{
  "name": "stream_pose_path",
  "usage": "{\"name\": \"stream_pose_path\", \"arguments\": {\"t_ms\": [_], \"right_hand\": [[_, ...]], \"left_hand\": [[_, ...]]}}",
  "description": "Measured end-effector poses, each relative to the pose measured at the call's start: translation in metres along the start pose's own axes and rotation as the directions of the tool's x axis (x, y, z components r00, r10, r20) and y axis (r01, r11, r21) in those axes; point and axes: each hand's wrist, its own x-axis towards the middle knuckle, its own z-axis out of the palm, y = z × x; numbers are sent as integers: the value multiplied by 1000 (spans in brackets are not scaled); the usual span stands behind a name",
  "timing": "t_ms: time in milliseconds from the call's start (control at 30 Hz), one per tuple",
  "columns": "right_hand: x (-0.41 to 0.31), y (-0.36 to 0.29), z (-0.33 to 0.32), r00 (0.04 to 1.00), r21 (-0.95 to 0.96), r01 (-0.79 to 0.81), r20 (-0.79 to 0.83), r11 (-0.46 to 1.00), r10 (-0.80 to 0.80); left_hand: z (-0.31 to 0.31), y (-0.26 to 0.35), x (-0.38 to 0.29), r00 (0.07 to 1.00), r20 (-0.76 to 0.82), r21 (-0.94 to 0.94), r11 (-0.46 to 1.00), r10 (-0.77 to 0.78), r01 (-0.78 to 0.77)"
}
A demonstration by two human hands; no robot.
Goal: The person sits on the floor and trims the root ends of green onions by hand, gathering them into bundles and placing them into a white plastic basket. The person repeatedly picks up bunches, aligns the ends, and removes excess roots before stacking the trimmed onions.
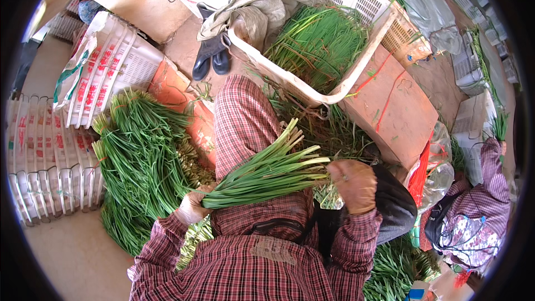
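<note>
A loose bundle of garlic chives (pixel 267 171) lies across my lap, pale stem ends pointing right. My left hand (pixel 195 204), in a light glove, grips its leafy end. Close by the stem ends is my right hand (pixel 353 186), in a brownish glove; it is blurred with curled fingers, and whether it pinches a stalk is hidden. To my left, tied bunches of chives (pixel 142 159) are piled up. A white plastic crate (pixel 288 79) in front of me contains loose chives (pixel 322 46) and a woven sack (pixel 255 12).
Stacked white crates (pixel 113 71) and more crates (pixel 54 154) stand left. A reddish block (pixel 393 104) with red ties (pixel 420 171) is at front right. Black boots (pixel 211 58) are beyond my knee. Another person (pixel 472 217) sits at right, holding chives (pixel 499 127).
</note>
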Motion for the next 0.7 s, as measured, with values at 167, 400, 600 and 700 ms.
{"name": "stream_pose_path", "arguments": {"t_ms": [167,400,600,700], "right_hand": [[7,-60,46,949,205,148,246,967,-198],[-1,-109,24,905,387,380,33,840,-424],[-28,-106,-7,945,797,-144,287,586,-158],[-29,-80,-31,982,720,-35,155,694,-111]], "left_hand": [[5,7,3,999,-9,39,998,47,-47],[14,27,-3,932,-13,-189,916,-362,354],[9,13,-6,973,-16,234,945,-231,228],[5,-11,-11,971,66,104,970,-228,221]]}}
